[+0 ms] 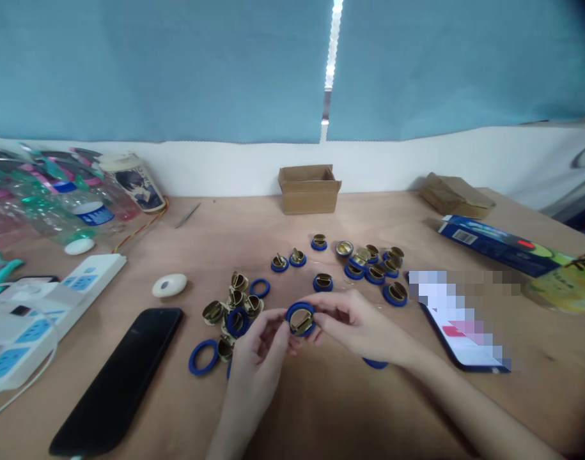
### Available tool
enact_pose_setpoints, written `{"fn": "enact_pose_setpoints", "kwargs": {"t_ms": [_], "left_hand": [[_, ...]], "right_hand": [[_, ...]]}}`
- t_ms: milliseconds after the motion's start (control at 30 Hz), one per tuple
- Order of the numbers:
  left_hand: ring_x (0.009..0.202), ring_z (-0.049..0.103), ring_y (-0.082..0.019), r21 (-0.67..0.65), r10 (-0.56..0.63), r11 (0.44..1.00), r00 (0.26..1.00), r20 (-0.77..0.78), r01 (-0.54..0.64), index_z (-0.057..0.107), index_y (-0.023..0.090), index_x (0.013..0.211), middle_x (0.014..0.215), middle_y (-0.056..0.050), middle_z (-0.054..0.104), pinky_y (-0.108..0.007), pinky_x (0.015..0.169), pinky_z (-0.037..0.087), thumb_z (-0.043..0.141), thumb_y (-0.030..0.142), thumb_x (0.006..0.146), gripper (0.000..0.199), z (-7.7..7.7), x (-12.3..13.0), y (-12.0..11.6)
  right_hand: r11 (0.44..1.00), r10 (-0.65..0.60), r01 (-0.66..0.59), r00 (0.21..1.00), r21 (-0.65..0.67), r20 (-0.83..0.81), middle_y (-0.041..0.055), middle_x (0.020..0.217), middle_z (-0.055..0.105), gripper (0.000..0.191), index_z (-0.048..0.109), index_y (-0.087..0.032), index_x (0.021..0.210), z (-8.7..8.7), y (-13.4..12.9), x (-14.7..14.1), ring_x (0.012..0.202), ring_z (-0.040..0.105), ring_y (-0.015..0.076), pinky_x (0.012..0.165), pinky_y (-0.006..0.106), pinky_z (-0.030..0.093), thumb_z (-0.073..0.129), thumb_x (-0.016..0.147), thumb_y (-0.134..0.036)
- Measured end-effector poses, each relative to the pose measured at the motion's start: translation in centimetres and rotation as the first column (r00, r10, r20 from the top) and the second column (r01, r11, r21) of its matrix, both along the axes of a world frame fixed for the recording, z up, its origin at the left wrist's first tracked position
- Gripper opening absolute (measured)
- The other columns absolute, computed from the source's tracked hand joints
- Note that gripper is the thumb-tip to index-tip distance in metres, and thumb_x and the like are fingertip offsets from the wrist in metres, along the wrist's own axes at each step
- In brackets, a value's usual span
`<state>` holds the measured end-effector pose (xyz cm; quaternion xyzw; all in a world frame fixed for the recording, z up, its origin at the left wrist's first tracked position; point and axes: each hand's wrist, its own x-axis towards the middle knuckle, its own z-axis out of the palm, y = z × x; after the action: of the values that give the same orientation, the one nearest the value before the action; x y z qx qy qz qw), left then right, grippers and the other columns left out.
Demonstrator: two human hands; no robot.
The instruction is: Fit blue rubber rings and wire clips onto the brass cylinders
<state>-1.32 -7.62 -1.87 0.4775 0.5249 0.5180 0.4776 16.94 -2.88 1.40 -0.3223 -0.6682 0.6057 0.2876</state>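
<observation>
My left hand point(263, 358) and my right hand point(354, 322) meet at the front middle of the table. Between their fingertips they pinch a brass-coloured metal fitting with a blue ring point(302, 306) around it. Left of my left hand lies a cluster of brass fittings point(213, 312), mixed with loose blue rings point(203, 358). Beyond my right hand stand several fittings seated in blue rings point(375, 275). A blue ring point(374, 363) shows partly beneath my right forearm.
A black phone point(119, 377) and a white power strip point(76, 287) lie at left, near plastic bottles point(85, 204). An open cardboard box point(310, 191) stands at the back. To the right are a lit phone point(465, 332), a blue carton point(498, 243) and a brown paper bag point(455, 195).
</observation>
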Motion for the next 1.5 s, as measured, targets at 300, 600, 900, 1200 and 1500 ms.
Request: {"fn": "enact_pose_setpoints", "kwargs": {"t_ms": [300,600,900,1200,1500], "left_hand": [[0.059,0.064,-0.014,-0.036,0.078,0.996,0.996,0.034,-0.076,0.067,0.017,0.089,0.071,-0.002,0.071,-0.021,0.054,0.051,0.067,0.037,0.084,0.021,0.1,0.3,-0.2],[0.065,0.066,-0.015,0.006,0.065,0.998,0.996,0.065,-0.066,0.067,0.018,0.104,0.079,-0.003,0.072,-0.023,0.060,0.054,0.066,0.038,0.085,0.028,0.1,0.2,-0.4],[0.097,0.071,-0.026,0.051,-0.092,0.995,0.993,0.067,0.089,0.066,0.017,0.113,0.106,-0.012,0.074,-0.031,0.078,0.059,0.070,0.028,0.081,0.034,1.0,0.5,-0.6],[0.104,0.070,-0.024,0.052,-0.157,0.987,0.985,0.071,0.154,0.059,0.021,0.124,0.114,-0.012,0.071,-0.030,0.087,0.057,0.065,0.026,0.087,0.039,0.4,0.1,-1.0],[0.110,0.067,-0.023,0.066,-0.165,0.985,0.983,0.074,0.161,0.062,0.023,0.122,0.121,-0.010,0.070,-0.028,0.090,0.055,0.062,0.031,0.091,0.033,0.4,0.2,-1.0]], "right_hand": [[0.998,0.050,-0.052,0.998,-0.031,-0.049,0.0042,0.099,0.074,0.037,0.066,-0.021,0.123,0.3,-0.2,0.0,0.086,0.069,0.0150,0.081,0.032,0.055,0.053,0.091,-0.009],[0.997,0.029,-0.035,0.996,-0.071,-0.086,0.0045,0.095,0.075,0.036,0.067,-0.019,0.122,0.5,0.0,0.0,0.085,0.070,0.0145,0.080,0.031,0.057,0.053,0.090,-0.009],[0.992,0.050,-0.055,0.998,-0.111,-0.048,0.0039,0.090,0.073,0.029,0.069,-0.019,0.119,0.1,0.1,0.0,0.081,0.070,0.0155,0.078,0.033,0.059,0.056,0.093,-0.017],[0.988,0.076,-0.083,0.996,-0.130,-0.055,0.0025,0.088,0.074,0.032,0.069,-0.020,0.119,0.0,0.0,0.1,0.075,0.073,0.0133,0.073,0.029,0.061,0.053,0.092,-0.011],[0.990,0.031,-0.037,0.998,-0.134,-0.045,0.0034,0.084,0.074,0.025,0.071,-0.017,0.110,0.7,0.1,0.4,0.076,0.071,0.0142,0.073,0.029,0.059,0.057,0.090,-0.014]]}}
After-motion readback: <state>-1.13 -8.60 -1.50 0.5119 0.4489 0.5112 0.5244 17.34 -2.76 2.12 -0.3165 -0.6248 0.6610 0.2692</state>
